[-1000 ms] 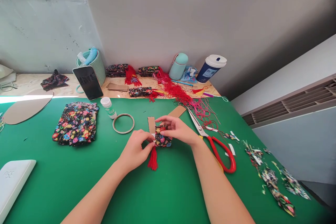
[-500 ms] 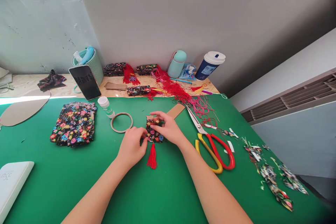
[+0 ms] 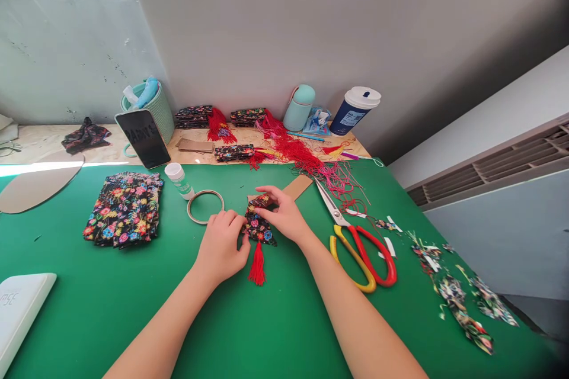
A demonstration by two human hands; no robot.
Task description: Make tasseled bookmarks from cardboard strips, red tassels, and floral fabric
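Observation:
A small piece of black floral fabric [image 3: 258, 230] lies over a strip of brown card at the middle of the green mat. From its lower edge hangs a red tassel [image 3: 257, 263]. My left hand [image 3: 223, 243] pinches the fabric's left edge between thumb and fingertips. On the upper right of the fabric, my right hand [image 3: 282, 213] grips it with thumb and bent fingers. Most of the card under the cloth is hidden. Another brown card strip [image 3: 299, 187] lies just behind my right hand. A roll of tape [image 3: 190, 208] rests left of my left hand.
Large scissors [image 3: 355, 243] with red and yellow handles lie at right, near fabric scraps [image 3: 462, 308]. At left are a floral fabric stack [image 3: 124, 210] and a glue stick [image 3: 179, 181]. A phone [image 3: 144, 139], a bottle [image 3: 299, 108] and a cup [image 3: 354, 111] stand behind.
The fabric's lower right corner has shifted, and its edge now slants where it was straighter. My left fingers have moved slightly up along the left edge. The tassel stays in place.

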